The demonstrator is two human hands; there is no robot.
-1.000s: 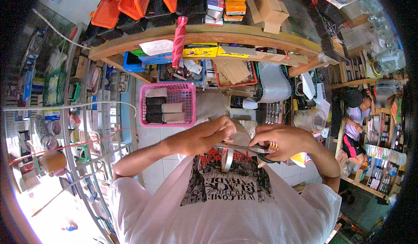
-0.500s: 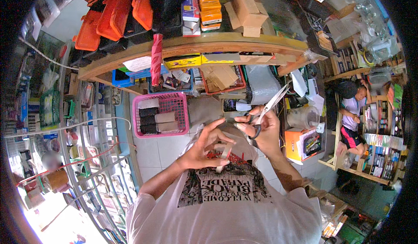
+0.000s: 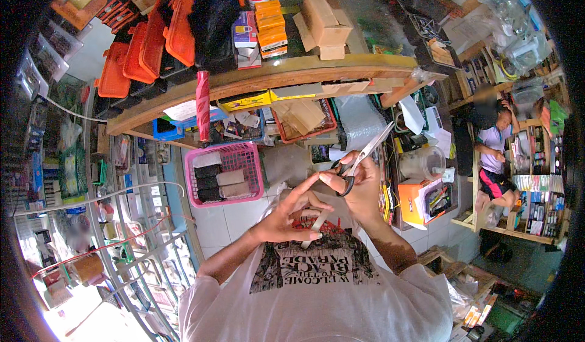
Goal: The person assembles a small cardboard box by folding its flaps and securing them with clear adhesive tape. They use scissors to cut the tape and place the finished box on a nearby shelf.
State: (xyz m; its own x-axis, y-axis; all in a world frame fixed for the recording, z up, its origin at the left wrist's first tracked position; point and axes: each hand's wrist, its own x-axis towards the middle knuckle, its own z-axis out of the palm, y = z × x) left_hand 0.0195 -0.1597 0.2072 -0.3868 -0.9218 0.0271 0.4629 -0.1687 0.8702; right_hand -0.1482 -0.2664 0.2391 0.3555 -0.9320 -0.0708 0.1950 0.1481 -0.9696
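My right hand (image 3: 361,191) is closed around scissors (image 3: 373,146) with black handles, and their silver blades point up and away to the right. The blades look nearly together. In my left hand (image 3: 286,220) a short pale strip (image 3: 318,221), perhaps tape, is held by the curled fingers and thumb. The left index finger stretches out to the right fingertips beside the scissor handles. Whether anything thin is pinched where the fingertips meet, I cannot make out. Both hands are in front of my white printed shirt (image 3: 317,308).
A pink basket (image 3: 261,174) with dark and pale bundles stands on the tiled floor ahead. Beyond is a wooden-edged counter (image 3: 274,74) bearing small boxes (image 3: 270,28) and a carton (image 3: 326,28). Wire racks (image 3: 122,269) line the left. A person sits (image 3: 495,153) by shelves at right.
My hands have come together, and the left index finger now reaches the right fingertips. The scissor blades appear closer together. The whole view has shifted slightly.
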